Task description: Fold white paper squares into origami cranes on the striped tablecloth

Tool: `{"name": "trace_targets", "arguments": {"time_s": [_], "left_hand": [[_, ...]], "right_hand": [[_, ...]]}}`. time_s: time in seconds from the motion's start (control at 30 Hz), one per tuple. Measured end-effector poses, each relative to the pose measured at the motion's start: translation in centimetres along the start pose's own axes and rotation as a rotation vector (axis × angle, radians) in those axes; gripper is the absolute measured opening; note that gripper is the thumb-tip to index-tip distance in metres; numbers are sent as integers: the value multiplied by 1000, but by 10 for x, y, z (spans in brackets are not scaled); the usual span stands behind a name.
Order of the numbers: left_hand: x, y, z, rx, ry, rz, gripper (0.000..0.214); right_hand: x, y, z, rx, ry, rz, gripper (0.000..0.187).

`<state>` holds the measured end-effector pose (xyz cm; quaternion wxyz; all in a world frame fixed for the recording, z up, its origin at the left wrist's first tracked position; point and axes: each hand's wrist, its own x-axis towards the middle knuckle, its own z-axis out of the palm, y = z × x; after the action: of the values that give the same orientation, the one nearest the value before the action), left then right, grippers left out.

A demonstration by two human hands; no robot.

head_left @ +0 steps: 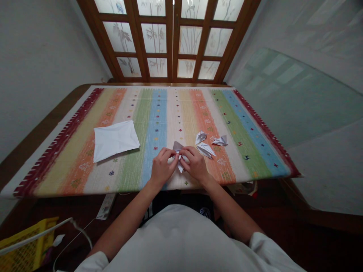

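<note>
Striped cloth (158, 117) is covering the bench (48, 122) before wood-framed doors (154, 37). Near its front edge, my left fingers (169, 152) and right fingers (187, 152) are pinching closed on a small folded paper (178, 146) between them. Three folded pieces (205, 150) are lying just to the right, and white paper (116, 140) is resting farther left.

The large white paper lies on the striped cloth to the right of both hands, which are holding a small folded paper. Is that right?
Not quite: the head view shows the large white paper lying to the left of the left hand and right hand. The rest holds: it is on the striped cloth, and both hands are holding a small folded paper.
</note>
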<state>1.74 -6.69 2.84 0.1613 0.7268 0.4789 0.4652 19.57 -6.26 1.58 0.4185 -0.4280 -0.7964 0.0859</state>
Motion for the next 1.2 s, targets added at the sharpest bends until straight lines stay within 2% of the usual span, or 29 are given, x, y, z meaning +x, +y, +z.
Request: {"name": "trace_targets", "arguments": {"time_s": [0.13,0.27,0.43,0.63,0.77,0.93,1.1,1.13,1.2], "left_hand": [[-3,-4,4,-209,-8,-109,7],[-7,-8,10,-416,15,-271,12],[-9,-14,12,-606,-20,-384,17],[-9,-23,5,-632,-127,-469,17],[-13,-24,5,-638,-157,-498,20],[-17,-31,3,-712,-250,-542,28],[-8,-45,-22,-844,-16,-647,28],[-5,-44,-27,-888,-34,-642,30],[0,-38,-34,-889,-155,-578,36]], "right_hand": [[-1,7,2,115,68,31,29],[-4,12,6,262,150,235,39],[-5,16,3,510,-34,360,27],[-3,18,6,916,17,565,51],[-4,19,12,1125,-35,734,48],[-2,17,12,1114,-19,794,44],[6,16,4,867,45,693,36],[7,15,3,831,43,674,34],[9,11,2,790,29,638,32]]}}
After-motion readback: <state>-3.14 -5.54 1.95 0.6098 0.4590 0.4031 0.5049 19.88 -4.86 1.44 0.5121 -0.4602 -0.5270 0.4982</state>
